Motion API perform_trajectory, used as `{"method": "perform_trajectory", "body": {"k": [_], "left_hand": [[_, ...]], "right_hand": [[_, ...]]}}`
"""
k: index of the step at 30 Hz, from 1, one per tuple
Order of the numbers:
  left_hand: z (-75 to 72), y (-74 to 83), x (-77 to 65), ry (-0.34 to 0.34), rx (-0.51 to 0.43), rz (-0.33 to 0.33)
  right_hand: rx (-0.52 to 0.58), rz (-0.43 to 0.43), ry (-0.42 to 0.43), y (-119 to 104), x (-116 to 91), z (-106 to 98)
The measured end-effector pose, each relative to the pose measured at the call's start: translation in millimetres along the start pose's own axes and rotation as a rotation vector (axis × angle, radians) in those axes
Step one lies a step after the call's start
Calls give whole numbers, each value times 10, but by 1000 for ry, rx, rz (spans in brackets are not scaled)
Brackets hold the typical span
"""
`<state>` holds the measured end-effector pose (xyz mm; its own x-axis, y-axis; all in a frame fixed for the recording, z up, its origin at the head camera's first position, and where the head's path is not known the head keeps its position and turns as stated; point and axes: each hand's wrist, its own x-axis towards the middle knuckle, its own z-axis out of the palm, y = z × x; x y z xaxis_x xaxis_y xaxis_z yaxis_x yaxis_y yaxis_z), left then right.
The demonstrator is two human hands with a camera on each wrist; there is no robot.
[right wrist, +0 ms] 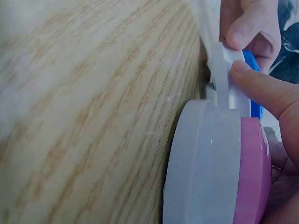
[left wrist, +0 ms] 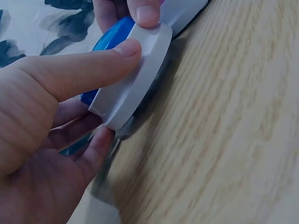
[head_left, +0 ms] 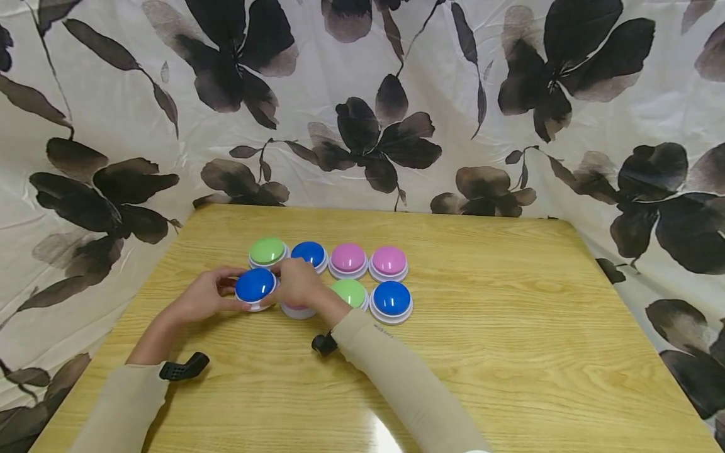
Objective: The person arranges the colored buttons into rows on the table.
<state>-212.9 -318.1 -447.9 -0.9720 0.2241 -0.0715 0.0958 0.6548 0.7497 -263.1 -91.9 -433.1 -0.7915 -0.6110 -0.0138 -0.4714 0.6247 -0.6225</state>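
Note:
Both hands hold a blue push button (head_left: 255, 285) with a white base at the front row's left end. On its left side, my left hand (head_left: 205, 293) grips the rim, the thumb (left wrist: 110, 60) along the white base. My right hand (head_left: 300, 281) pinches the opposite side, its thumb (right wrist: 261, 84) on the base. A dark gap shows under part of the base in the left wrist view. Just right of it sits a pink button (right wrist: 254, 172), largely covered by my right hand in the head view.
Behind stands a row of a green button (head_left: 267, 250), a blue one (head_left: 308, 252) and two pink ones (head_left: 348, 257). Another green button (head_left: 349, 292) and blue button (head_left: 392, 298) continue the front row. The wooden table (head_left: 510, 352) meets floral cloth (head_left: 374, 82) behind.

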Motion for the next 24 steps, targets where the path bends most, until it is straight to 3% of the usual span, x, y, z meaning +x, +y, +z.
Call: {"method": "perform_trajectory", "body": {"k": [12, 19, 24], "left_hand": [[20, -17, -21, -14, -15, -20], [31, 7, 88, -24, -22, -16], [34, 2, 18, -24, -27, -27]], "right_hand": [[-25, 23, -5, -21, -27, 42], [-30, 13, 5, 9, -29, -50], [-74, -16, -12, -21, -22, -10]]}}
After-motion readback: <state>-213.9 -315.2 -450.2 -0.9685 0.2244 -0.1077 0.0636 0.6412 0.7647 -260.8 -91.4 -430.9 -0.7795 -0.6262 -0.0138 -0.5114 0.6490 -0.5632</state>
